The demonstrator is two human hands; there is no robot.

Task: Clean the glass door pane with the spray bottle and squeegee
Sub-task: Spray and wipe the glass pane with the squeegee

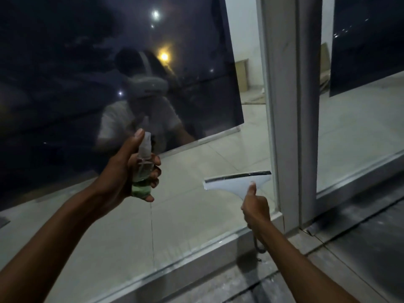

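Spray step: my left hand (122, 171) has its grip wrapped round the small clear plastic spray bottle (143, 169), thumb up by the nozzle, aimed at the dark glass door pane (87, 73); my right hand (255, 209) has its grip closed on the white squeegee (236, 182), blade near the lower glass. Next, I judge: wet the pane, then press the blade flat

No text, label or number can be read anywhere in this view.

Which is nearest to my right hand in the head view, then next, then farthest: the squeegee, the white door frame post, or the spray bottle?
From the right hand:
1. squeegee, gripped in that hand, blade just above it.
2. white door frame post, close on its right.
3. spray bottle, off to the left, held in the left hand.
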